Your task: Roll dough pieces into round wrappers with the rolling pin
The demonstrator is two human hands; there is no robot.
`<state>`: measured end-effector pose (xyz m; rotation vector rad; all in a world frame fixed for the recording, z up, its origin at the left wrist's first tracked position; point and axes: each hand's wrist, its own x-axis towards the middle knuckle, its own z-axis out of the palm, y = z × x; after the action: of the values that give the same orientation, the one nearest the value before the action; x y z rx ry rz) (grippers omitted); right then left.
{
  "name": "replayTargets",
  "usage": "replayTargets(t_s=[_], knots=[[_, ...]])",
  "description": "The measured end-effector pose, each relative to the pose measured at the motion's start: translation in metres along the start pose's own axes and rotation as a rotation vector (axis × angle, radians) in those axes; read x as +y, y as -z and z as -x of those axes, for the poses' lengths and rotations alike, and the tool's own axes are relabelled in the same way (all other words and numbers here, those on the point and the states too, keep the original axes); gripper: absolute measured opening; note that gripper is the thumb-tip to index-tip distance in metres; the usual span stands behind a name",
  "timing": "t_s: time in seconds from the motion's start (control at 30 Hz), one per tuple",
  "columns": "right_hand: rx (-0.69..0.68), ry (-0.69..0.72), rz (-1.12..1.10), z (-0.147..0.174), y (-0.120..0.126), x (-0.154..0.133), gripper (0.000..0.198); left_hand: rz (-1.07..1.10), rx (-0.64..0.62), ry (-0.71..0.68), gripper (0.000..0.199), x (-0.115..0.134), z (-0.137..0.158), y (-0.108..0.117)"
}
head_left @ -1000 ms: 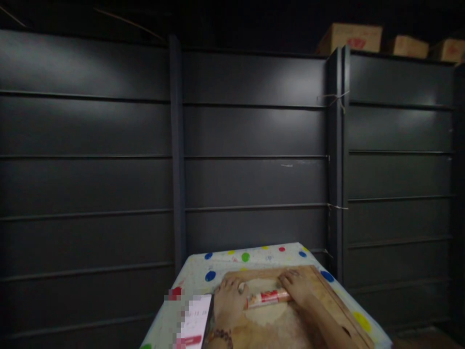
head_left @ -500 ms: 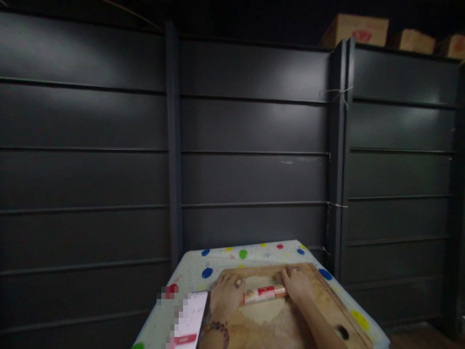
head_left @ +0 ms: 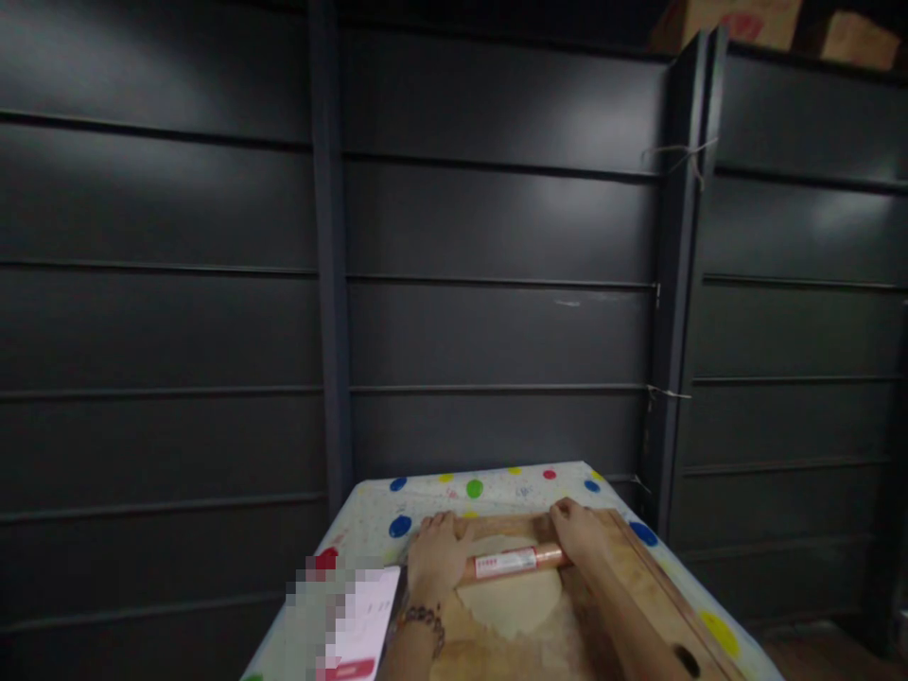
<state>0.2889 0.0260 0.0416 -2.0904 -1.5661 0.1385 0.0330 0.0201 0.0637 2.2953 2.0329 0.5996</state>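
Note:
A wooden rolling pin [head_left: 505,564], with a red-and-white printed label round its middle, lies across a flat, ragged-edged sheet of pale dough [head_left: 512,603]. My left hand [head_left: 438,551], with a beaded bracelet at the wrist, covers the pin's left end, its fingers reaching over the far side. At the other end my right hand [head_left: 580,535] bears on the pin with curled fingers. Both ends of the pin are hidden beneath the hands. Under the dough is a wooden board [head_left: 635,577] with a dark hole near its right front corner.
A polka-dot cloth [head_left: 454,490] covers the table. Left of the board lies a phone [head_left: 365,610] with a lit screen, partly pixelated. Dark metal panels [head_left: 497,340] rise behind the table, and cardboard boxes [head_left: 752,21] sit on top at the right.
The rolling pin has turned, so a different side of its label faces up. It and both hands are slightly farther up the board, and more dough shows in front. The camera view has tilted down.

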Motion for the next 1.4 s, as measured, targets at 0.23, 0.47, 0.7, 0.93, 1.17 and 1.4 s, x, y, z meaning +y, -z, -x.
replayTargets(t_s=[0.23,0.47,0.7,0.93,1.17,1.4], knots=[[0.015,-0.030,-0.003,-0.016,-0.003,-0.003,0.040,-0.005,0.072,0.019,0.041,-0.004,-0.019,-0.009],[0.008,-0.065,0.014,-0.032,-0.009,-0.003,0.040,0.025,0.099,-0.005,0.039,-0.006,-0.032,-0.012],[0.003,-0.076,0.035,-0.038,-0.011,-0.005,0.041,0.039,0.114,-0.009,0.037,-0.008,-0.039,-0.015],[-0.008,-0.054,0.047,-0.039,-0.011,-0.004,0.041,0.035,0.099,-0.001,0.036,-0.005,-0.037,-0.011],[0.005,-0.043,0.042,-0.030,-0.009,-0.002,0.041,0.032,0.097,-0.004,0.038,-0.003,-0.028,-0.006],[0.004,-0.034,0.020,-0.018,-0.006,0.000,0.042,0.022,0.079,0.009,0.034,0.000,-0.016,-0.001]])
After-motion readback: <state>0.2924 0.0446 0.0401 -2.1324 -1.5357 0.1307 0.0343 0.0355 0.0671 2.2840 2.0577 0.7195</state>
